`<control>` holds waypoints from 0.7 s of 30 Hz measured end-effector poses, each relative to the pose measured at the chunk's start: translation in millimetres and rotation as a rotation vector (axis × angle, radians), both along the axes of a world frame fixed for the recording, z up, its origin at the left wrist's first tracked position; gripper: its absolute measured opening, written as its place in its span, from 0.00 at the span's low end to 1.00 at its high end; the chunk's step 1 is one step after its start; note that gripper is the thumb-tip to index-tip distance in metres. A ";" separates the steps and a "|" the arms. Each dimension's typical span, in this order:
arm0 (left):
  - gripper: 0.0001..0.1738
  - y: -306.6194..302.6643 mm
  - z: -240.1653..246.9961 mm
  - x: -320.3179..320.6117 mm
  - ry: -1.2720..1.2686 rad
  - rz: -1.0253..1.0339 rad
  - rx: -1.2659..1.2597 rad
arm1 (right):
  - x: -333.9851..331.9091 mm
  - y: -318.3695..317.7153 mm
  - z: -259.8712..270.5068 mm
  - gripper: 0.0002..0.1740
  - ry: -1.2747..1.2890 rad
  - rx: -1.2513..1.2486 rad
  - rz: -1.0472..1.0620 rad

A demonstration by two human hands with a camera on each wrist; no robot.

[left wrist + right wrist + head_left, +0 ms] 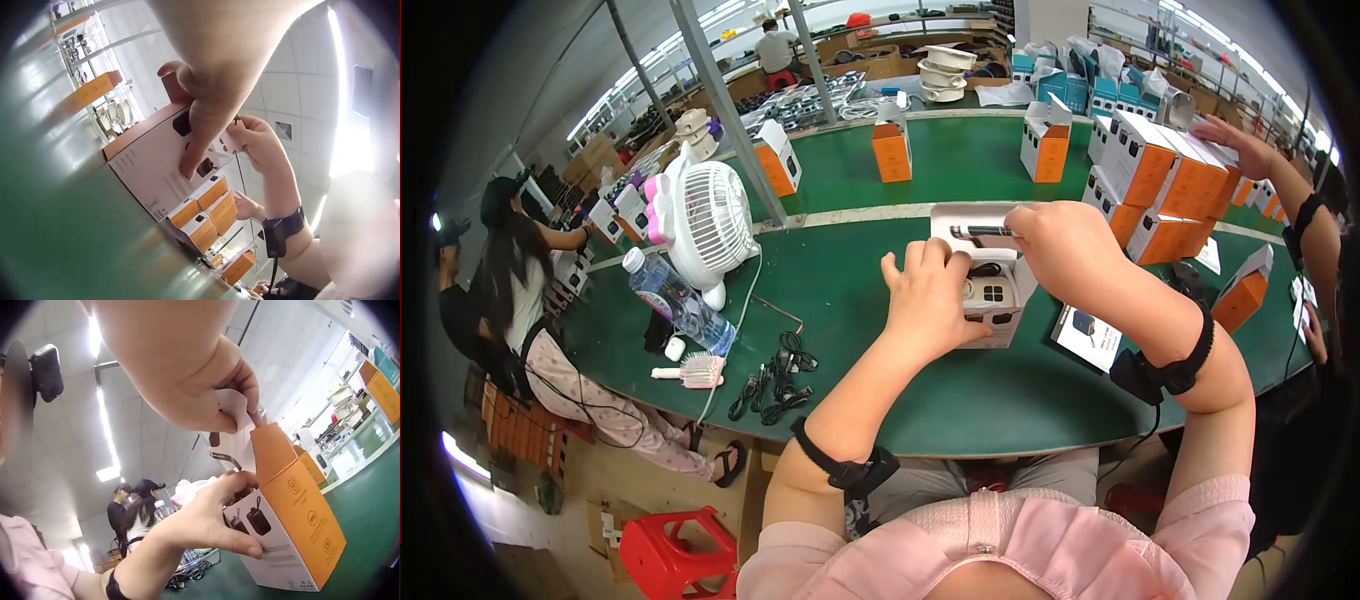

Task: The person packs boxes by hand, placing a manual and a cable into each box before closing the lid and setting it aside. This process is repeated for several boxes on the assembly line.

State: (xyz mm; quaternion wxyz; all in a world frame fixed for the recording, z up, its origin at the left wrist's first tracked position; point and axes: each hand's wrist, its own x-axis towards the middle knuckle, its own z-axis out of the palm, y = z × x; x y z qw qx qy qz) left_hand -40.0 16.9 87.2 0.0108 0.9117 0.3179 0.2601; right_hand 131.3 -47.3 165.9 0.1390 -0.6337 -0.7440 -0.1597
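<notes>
An open white and orange product box [300, 519] stands upright on the green table. My left hand [930, 305] grips its upper part, thumb pressed on a printed side and fingers over the top edge. Inside the opening lies a pale item with small dark squares [988, 292], partly covered by that hand. Above the opening, my right hand [1055, 240] pinches a folded white manual [230, 437] between thumb and fingers. The manual's lower edge hangs close over the box, beside the raised orange flap [272, 450].
A box stack [1170, 175] rises at the right, with another person's hand [1245, 150] on it. A white printed card [1088, 335] lies right of my box. Left are black cables [775, 380], a hairbrush [695, 371], a water bottle [680, 300] and a fan [710, 215].
</notes>
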 end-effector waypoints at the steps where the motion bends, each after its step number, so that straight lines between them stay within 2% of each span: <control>1: 0.43 -2.1 1.6 0.0 0.002 0.000 0.000 | -0.7 -2.1 2.7 0.05 0.002 0.000 0.000; 3: 0.42 -5.5 3.6 0.2 0.002 0.000 -0.044 | -3.5 -7.7 8.7 0.07 -0.098 -0.084 -0.018; 6: 0.41 -2.8 1.3 0.8 0.004 -0.026 -0.044 | -6.1 -6.8 8.4 0.05 -0.208 -0.101 -0.003; 13: 0.40 -7.4 -4.1 0.8 -0.058 -0.043 0.000 | -5.7 4.0 10.6 0.03 -0.259 -0.168 0.001; 15: 0.40 -6.1 -4.9 0.7 -0.074 -0.053 -0.045 | -15.5 6.1 16.1 0.05 -0.371 -0.317 -0.040; 16: 0.40 -6.9 -5.0 0.3 -0.070 -0.056 -0.043 | -18.5 8.0 16.6 0.05 -0.366 -0.316 -0.043; 19: 0.39 -9.7 -5.9 -0.1 -0.098 -0.072 -0.032 | -27.8 18.0 16.1 0.06 -0.383 -0.385 -0.003; 21: 0.37 -10.6 -6.9 0.5 -0.154 -0.085 0.000 | -33.8 30.0 6.6 0.06 -0.428 -0.507 0.109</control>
